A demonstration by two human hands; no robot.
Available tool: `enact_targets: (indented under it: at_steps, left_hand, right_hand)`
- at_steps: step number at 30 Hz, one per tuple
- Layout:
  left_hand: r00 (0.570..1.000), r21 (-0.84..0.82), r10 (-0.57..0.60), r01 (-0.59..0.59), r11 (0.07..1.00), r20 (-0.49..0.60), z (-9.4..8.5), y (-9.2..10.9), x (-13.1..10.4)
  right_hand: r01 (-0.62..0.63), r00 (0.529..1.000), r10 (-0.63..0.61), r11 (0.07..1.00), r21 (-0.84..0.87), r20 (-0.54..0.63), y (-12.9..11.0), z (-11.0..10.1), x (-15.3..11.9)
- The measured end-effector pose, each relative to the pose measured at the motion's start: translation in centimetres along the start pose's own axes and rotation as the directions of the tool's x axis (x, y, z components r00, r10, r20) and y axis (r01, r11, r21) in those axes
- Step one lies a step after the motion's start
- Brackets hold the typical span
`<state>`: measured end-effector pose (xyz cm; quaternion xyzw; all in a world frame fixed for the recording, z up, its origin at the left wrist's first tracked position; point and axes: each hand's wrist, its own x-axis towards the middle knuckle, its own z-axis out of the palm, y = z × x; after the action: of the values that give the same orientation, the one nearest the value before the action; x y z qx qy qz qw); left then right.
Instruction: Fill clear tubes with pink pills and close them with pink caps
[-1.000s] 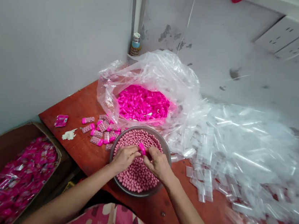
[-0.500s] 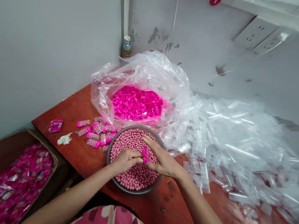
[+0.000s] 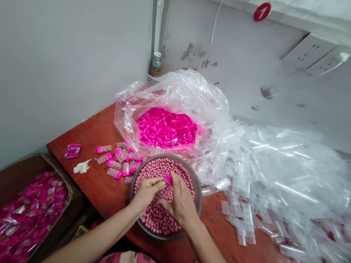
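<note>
A round dark bowl [image 3: 199,194] holds many pink beads [image 3: 158,168]. Over it, a small clear plastic tube [image 3: 164,191] with a bright pink cap [image 3: 169,179] is held between both hands. My left hand [image 3: 146,192] pinches it from the left with thumb and forefinger. My right hand [image 3: 183,201] has its fingers against the cap and its thumb near the lower end, gripping the tube lengthwise. Whether beads are inside is hard to see. Left of the bowl lie several bead-filled tubes with pink caps [image 3: 121,155].
An open plastic bag [image 3: 199,92] full of pink caps stands behind the bowl. Clear empty tubes [image 3: 277,186] are heaped on the right. At lower left is a box [image 3: 61,177] of pink packets. One packet [image 3: 73,151] and a white scrap [image 3: 81,166] lie on the red table [image 3: 99,126].
The pink cap now shows above a clear tube, with my right fingers on it. My right hand has turned more upright and closed in. The whole view has shifted slightly.
</note>
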<state>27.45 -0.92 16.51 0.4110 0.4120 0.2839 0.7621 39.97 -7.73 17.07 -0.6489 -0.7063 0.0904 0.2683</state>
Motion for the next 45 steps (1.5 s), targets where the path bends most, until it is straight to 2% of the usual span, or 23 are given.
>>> enact_targets:
  at_steps: [4,9,11,14,17,21,24,29,35,37,39,41,42,43,45]
  left_hand:
    - [0.999,-0.084,-0.034,0.032,0.996,-0.019,0.3,0.4,-0.3]
    - [1.0,-0.124,-0.026,0.024,0.992,-0.011,0.0,0.6,-0.1]
    - [1.0,-0.138,-0.019,0.017,0.99,-0.013,-0.2,0.6,-0.1]
    - [1.0,-0.122,-0.006,0.005,0.993,-0.003,-0.6,0.6,-0.3]
    - [1.0,-0.069,0.023,-0.022,0.997,0.008,-0.8,0.8,-0.5]
    - [0.999,-0.048,0.028,-0.027,0.998,0.02,-0.9,1.0,-0.3]
    - [1.0,-0.128,0.004,-0.005,0.992,-0.011,-0.8,0.7,-0.3]
    - [0.998,-0.231,-0.037,0.023,0.973,-0.056,-0.2,-0.1,-0.6]
    - [0.998,-0.103,-0.013,0.007,0.995,-0.063,0.0,0.0,0.0]
    - [0.996,-0.058,-0.003,-0.003,0.998,-0.09,-0.6,0.3,0.4]
    - [0.985,-0.026,0.005,-0.009,1.0,-0.17,-2.0,0.5,0.9]
    - [0.964,0.02,0.034,-0.03,0.999,-0.263,-4.4,0.7,1.7]
    - [0.937,0.054,0.076,-0.061,0.997,-0.342,-5.8,0.7,2.2]
    - [0.903,0.102,0.118,-0.083,0.991,-0.414,-7.4,0.7,2.7]
    - [0.828,0.246,0.21,-0.091,0.965,-0.52,-10.2,0.5,3.8]
  right_hand:
    - [-0.037,0.994,0.032,0.998,-0.045,-0.101,-0.4,1.4,0.3]
    - [-0.068,0.988,0.07,0.998,0.02,-0.135,-0.3,2.2,0.8]
    - [-0.095,0.988,0.106,0.991,0.095,-0.114,-0.3,2.2,1.0]
    - [-0.102,0.995,0.104,0.977,0.188,-0.002,-0.3,1.7,1.1]
    - [-0.067,0.996,0.054,0.979,0.19,0.073,-0.1,0.9,1.3]
    - [-0.032,0.997,0.021,0.989,0.145,0.079,0.2,0.4,1.5]
    - [-0.016,0.999,0.011,0.994,0.109,0.046,0.1,0.7,1.3]
    - [-0.025,0.995,0.032,0.997,0.073,-0.094,-0.1,1.6,0.7]
    - [-0.027,0.992,0.038,0.996,0.09,-0.121,0.0,2.4,0.6]
    - [-0.054,0.993,0.066,0.991,0.12,-0.094,-0.6,2.4,0.5]
    - [-0.128,0.987,0.146,0.971,0.201,-0.074,-0.9,2.2,-0.1]
    - [-0.263,0.943,0.313,0.906,0.332,-0.109,-0.4,1.8,-1.4]
    - [-0.343,0.893,0.425,0.854,0.39,-0.146,0.4,1.4,-2.4]
    - [-0.428,0.82,0.541,0.796,0.429,-0.185,1.5,1.1,-3.4]
    - [-0.618,0.631,0.739,0.662,0.425,-0.236,4.8,0.4,-5.7]
